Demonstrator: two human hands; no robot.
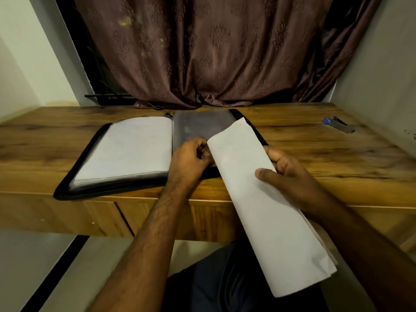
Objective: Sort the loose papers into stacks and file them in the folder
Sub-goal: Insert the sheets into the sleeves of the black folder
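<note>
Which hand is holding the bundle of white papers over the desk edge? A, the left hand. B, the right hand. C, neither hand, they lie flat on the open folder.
B: the right hand grips the bundle of white papers with its thumb on top, while the left hand rests at the folder.

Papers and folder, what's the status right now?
Right hand grips paper stack. Left hand pinches at open folder's empty sleeve. Nothing blocking.
</note>
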